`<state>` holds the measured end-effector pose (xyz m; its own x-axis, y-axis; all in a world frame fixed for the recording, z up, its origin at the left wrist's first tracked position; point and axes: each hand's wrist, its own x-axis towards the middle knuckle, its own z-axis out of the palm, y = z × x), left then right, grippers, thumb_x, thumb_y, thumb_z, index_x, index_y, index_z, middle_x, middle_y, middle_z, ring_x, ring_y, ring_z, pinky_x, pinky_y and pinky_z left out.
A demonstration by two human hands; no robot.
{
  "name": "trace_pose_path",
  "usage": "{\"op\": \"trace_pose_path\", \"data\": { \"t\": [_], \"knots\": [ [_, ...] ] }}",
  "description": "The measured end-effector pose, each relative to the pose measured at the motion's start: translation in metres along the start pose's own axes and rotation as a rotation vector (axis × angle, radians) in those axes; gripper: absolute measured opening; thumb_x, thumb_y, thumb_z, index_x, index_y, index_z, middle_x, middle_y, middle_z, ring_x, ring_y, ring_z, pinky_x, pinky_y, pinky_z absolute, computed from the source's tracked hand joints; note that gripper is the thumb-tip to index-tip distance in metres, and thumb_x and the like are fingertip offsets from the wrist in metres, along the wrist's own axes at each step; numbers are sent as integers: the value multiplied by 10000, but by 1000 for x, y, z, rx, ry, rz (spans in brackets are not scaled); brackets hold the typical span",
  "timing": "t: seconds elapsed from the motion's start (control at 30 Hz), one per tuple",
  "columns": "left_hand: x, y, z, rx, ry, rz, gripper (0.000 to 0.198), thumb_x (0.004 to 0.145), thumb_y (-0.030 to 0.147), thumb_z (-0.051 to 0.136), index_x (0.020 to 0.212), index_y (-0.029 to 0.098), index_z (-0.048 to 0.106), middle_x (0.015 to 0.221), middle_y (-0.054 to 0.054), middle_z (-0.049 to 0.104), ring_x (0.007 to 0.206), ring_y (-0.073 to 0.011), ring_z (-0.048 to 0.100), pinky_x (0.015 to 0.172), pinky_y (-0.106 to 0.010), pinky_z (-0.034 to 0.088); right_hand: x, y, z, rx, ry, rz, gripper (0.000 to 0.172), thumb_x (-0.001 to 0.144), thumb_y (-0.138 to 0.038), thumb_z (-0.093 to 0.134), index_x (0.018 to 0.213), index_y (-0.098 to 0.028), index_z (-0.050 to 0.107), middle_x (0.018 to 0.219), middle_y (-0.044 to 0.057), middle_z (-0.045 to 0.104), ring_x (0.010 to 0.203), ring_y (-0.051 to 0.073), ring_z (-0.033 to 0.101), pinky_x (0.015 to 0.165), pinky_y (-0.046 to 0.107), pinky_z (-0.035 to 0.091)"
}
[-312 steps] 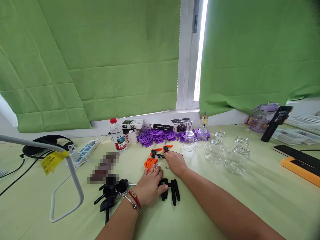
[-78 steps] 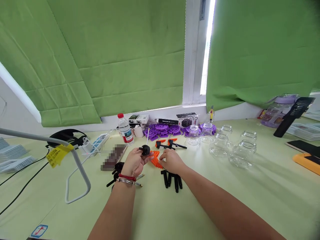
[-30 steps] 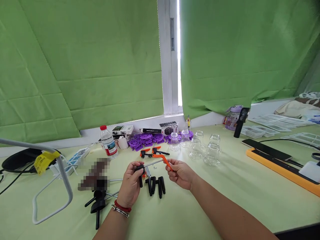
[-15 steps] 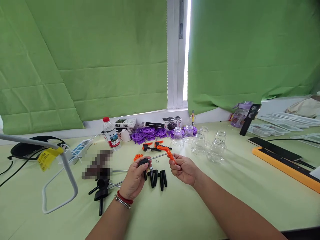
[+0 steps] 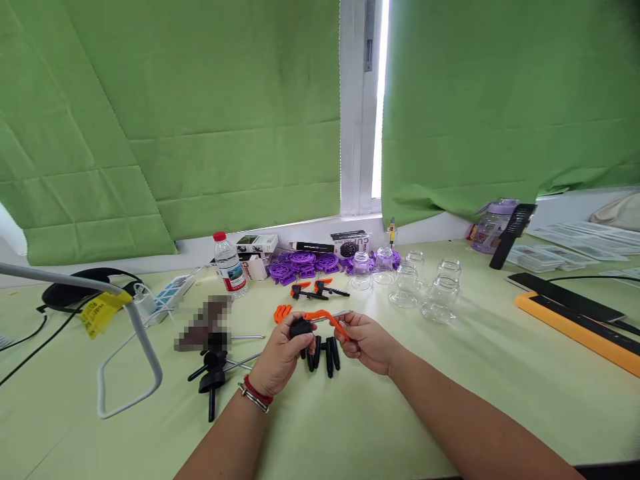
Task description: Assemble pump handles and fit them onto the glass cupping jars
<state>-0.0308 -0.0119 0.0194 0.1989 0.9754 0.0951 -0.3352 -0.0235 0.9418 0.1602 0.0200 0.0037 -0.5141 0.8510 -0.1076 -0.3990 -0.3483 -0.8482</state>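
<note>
My left hand [image 5: 278, 355] is closed around a black plastic piece [image 5: 300, 327] with a thin metal rod [image 5: 343, 313] running out to the right. My right hand [image 5: 371, 341] pinches the lower end of a bent orange crank arm [image 5: 320, 314]. The arm's other end reaches the black piece and lies along the rod; whether they are joined I cannot tell. Below the hands lie several black handle grips [image 5: 330, 360], partly covered by my left fingers. Loose orange arms [image 5: 281, 313] rest just beyond my left hand. Farther back are two orange-and-black cranks [image 5: 330, 289].
At left are black parts with metal rods [image 5: 212, 381], a pixelated patch and a grey tube frame [image 5: 150, 360]. Behind stand a water bottle [image 5: 230, 270], purple plastic parts [image 5: 303, 262] and several clear glass jars [image 5: 440, 300]. An orange-and-black bar [image 5: 575, 331] lies right.
The orange arm has moved left along the rod, its far end now at the black piece. My hands are closer together. The whole view has shifted slightly.
</note>
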Motion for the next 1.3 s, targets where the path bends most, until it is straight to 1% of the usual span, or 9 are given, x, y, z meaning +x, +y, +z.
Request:
{"op": "trace_pose_path", "data": {
  "t": [0.23, 0.43, 0.5, 0.57, 0.7, 0.9, 1.03, 1.17, 1.3],
  "knots": [
    [0, -5, -4, 112, -140, 9, 398, 723, 205, 699, 1080, 204, 522, 880, -11, 593, 668, -101, 537, 670, -264, 410, -2, 6, 5, -87, -20, 26, 429, 634, -423, 781, 888, -182, 534, 568, -44, 543, 410, 35, 324, 469, 227, 134],
    [-2, -6, -9, 172, -179, 20, 503, 689, 172, 740, 1135, 248, 518, 943, -2, 573, 771, -108, 515, 716, -245, 402, -3, 5, 9, -147, 9, -6, 442, 637, -454, 778, 887, -177, 540, 558, -41, 559, 414, 43, 347, 466, 228, 154],
    [-4, -4, -8, 156, -187, 37, 537, 664, 215, 769, 1146, 247, 535, 974, -12, 570, 838, -127, 517, 758, -249, 395, -3, 5, 10, -174, 17, -22, 424, 628, -439, 787, 861, -166, 561, 554, -37, 560, 424, 48, 368, 465, 226, 175],
    [-6, -1, -5, 84, -192, 44, 484, 703, 363, 736, 1134, 225, 565, 990, -38, 573, 888, -157, 522, 783, -266, 392, -2, 6, 9, -213, 5, -45, 387, 626, -423, 787, 810, -150, 583, 550, -29, 560, 431, 50, 381, 462, 226, 189],
    [-9, 4, 3, -36, -155, -2, 493, 829, 591, 487, 1085, 190, 614, 952, -81, 594, 854, -189, 538, 758, -297, 397, 1, 9, 5, -264, -20, -84, 304, 672, -392, 749, 769, -143, 604, 581, -12, 584, 438, 51, 393, 458, 224, 205],
    [-8, 6, 4, 36, -133, 4, 347, 725, 355, 649, 1027, 184, 650, 942, -77, 607, 903, -202, 522, 797, -298, 379, 4, 12, 3, -308, 4, -116, 253, 693, -363, 722, 747, -146, 604, 581, -11, 590, 441, 56, 401, 457, 222, 238],
    [-6, 7, 4, 61, -112, -2, 309, 687, 244, 628, 987, 177, 662, 920, -69, 609, 906, -199, 519, 810, -303, 379, 4, 9, 3, -343, 20, -96, 306, 674, -409, 736, 754, -147, 599, 586, -14, 582, 466, 68, 433, 460, 221, 270],
    [-3, 11, 1, -32, -14, 25, 249, 719, 226, 610, 959, 171, 649, 926, -49, 597, 821, -159, 527, 732, -268, 404, 8, 6, -4, -394, 147, -107, 343, 677, -451, 714, 804, -154, 598, 619, -21, 568, 497, 77, 441, 464, 219, 289],
    [3, 14, -11, -162, 142, 81, 196, 764, 227, 592, 952, 176, 612, 889, -29, 596, 682, -121, 534, 636, -252, 424, 14, 9, -16, -514, 302, -179, 246, 722, -380, 663, 820, -163, 603, 687, -13, 573, 538, 80, 428, 511, 229, 324]
  ]
}}
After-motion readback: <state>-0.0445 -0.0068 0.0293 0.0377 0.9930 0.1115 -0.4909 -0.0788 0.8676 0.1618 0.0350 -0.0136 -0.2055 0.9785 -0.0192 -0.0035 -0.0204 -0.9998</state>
